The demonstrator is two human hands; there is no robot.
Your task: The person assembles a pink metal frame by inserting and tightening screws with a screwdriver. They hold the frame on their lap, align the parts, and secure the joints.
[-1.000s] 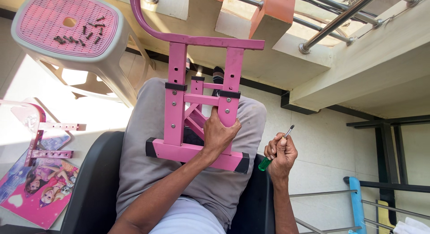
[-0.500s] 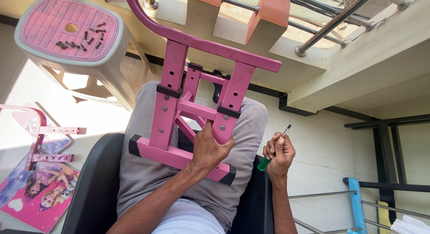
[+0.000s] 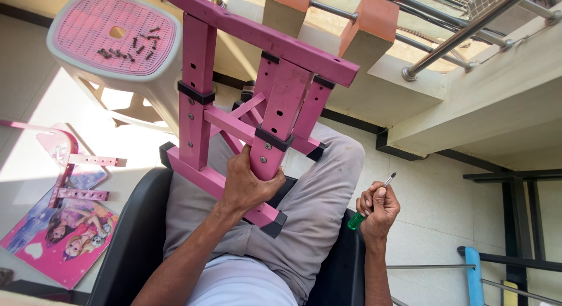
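Left hand (image 3: 249,186) wrapped around one upright leg of the pink metal frame (image 3: 257,113), fingers curled tight on the tube just below a black plastic collar (image 3: 272,139); frame rests on the person's lap, tilted, its long top rail (image 3: 263,37) running from upper left down to the right, away from the body; legs and crossbars point back toward the torso.

Right hand (image 3: 379,207) held off to the right, well apart from the frame; fingers closed in a fist around a green-handled screwdriver (image 3: 372,202), shaft angled up and to the right, tip pointing away from the frame; the nearest screw heads on the frame lie to the left of that hand, on the gripped leg; left hand is the nearer to them, being on that leg.

Person seated in a black chair (image 3: 132,236), grey trousers; pink plastic stool (image 3: 114,45) at upper left, near the frame, with loose dark screws (image 3: 129,48) scattered on its perforated seat; further pink frame pieces (image 3: 76,174) and a pink picture panel (image 3: 61,239) lie on the tiled floor (image 3: 433,212) at left; steel railing (image 3: 462,34) along a ledge above; strong sunlight.
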